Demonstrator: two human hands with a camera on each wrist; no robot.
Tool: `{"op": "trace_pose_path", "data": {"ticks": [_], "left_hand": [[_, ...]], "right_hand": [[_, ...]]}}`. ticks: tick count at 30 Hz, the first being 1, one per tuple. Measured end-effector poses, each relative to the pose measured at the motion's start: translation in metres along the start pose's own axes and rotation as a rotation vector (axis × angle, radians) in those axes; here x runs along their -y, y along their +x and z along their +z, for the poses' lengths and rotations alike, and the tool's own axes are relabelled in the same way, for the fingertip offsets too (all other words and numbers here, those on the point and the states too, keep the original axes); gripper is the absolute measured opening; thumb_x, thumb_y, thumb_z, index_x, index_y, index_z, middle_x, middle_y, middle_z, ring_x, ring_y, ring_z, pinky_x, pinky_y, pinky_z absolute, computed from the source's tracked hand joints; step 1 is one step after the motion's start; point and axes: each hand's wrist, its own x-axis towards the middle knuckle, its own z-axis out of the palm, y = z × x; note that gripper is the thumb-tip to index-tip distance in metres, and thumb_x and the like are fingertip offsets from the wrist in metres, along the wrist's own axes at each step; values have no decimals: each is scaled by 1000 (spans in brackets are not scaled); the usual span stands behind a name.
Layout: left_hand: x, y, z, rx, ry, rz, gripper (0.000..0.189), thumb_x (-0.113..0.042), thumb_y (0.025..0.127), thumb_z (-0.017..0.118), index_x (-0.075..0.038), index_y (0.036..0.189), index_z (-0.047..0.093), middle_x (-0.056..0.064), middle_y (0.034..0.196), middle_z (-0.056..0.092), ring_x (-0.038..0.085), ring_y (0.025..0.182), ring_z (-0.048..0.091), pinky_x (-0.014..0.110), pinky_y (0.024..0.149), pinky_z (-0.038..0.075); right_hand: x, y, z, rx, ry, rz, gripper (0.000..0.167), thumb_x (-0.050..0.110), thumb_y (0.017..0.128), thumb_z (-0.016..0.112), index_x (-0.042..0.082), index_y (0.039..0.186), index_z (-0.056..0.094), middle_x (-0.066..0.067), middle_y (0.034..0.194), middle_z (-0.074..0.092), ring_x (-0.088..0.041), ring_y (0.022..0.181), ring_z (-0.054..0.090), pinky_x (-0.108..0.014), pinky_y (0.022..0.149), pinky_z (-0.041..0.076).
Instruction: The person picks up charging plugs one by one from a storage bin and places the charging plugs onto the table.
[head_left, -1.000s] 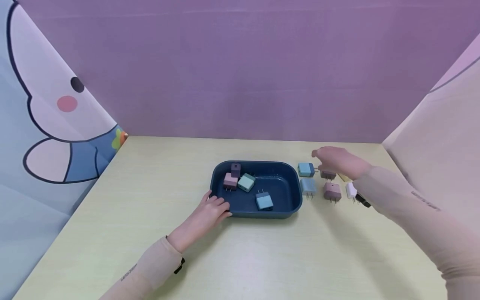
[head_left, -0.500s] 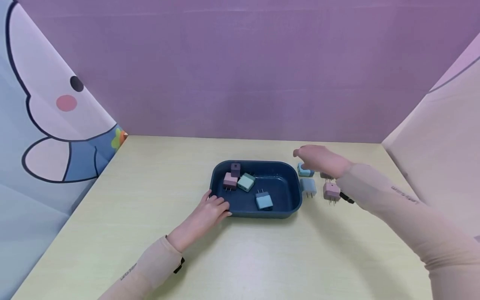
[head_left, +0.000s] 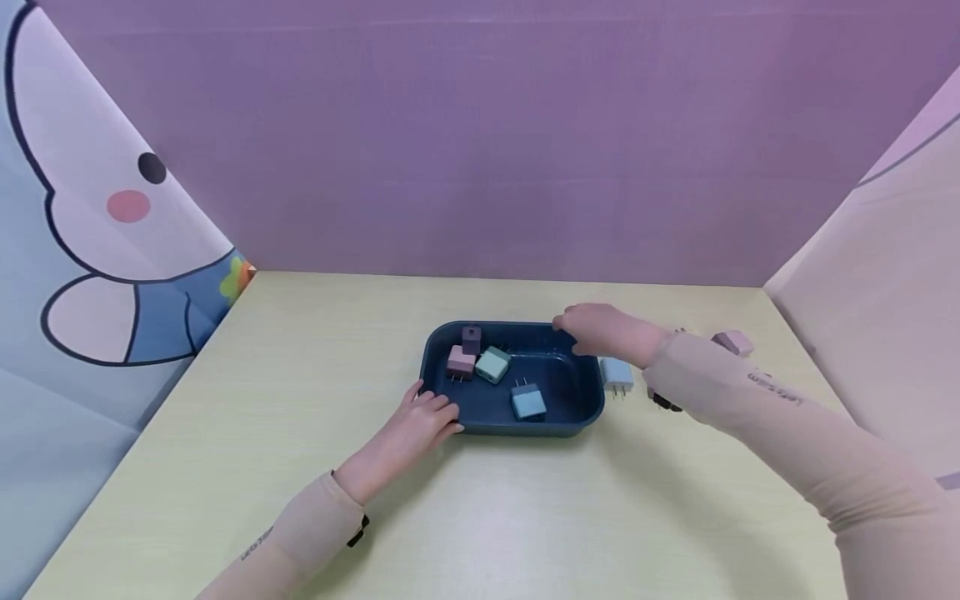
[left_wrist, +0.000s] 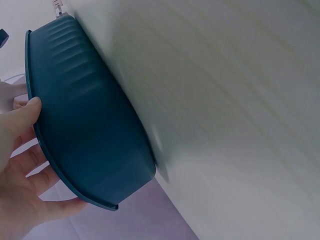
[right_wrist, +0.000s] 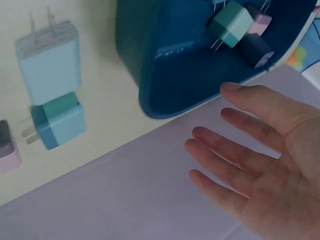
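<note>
In the head view, the right hand (head_left: 606,332) hides the two-tone blue charger (right_wrist: 62,124); lettering (head_left: 777,387) on the right sleeve (head_left: 817,450) is too blurred to read. From the left wrist, the inside of the tray (left_wrist: 90,115) is hidden. The right wrist view crops a pink charger (right_wrist: 9,161).

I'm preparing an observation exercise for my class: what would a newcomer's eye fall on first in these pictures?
Probably the blue tray near the middle of the table, with four plugs inside. Next, the left hand gripping the tray's near left corner, and the right hand, empty, by its far right corner. The big cartoon animal on the left wall also stands out.
</note>
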Motion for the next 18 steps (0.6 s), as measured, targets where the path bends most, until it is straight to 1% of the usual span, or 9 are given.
{"op": "trace_pose_path", "data": {"ticks": [7,11,15,18], "left_hand": [[0,0,-1,5,-5,-3,12,-20,80,65,-11,78,58,0,71,55,17,69,52,55,87,37],[-1,-1,-1,3,-12,-3,12,-20,80,65,-11,78,58,0,72,55,17,70,53,56,87,37],[-1,-2,1,0,-10,-6,11,-20,80,65,-12,77,58,-1,72,56,17,72,54,55,87,37],[0,-2,1,2,-13,-9,11,-21,80,65,-12,78,58,-1,73,56,17,73,55,55,88,37]], "right_hand": [[12,8,4,51,6,-44,41,8,78,67,1,116,54,-14,113,56,-25,100,55,-32,79,48],[19,10,5,102,57,-72,43,9,78,67,1,118,53,-14,118,53,-26,105,53,-32,82,47],[25,10,7,146,112,-110,44,8,78,67,3,119,53,-13,119,52,-25,106,52,-30,81,47],[30,10,9,165,134,-130,44,8,78,67,5,120,53,-13,120,51,-24,104,52,-29,78,47]]}}
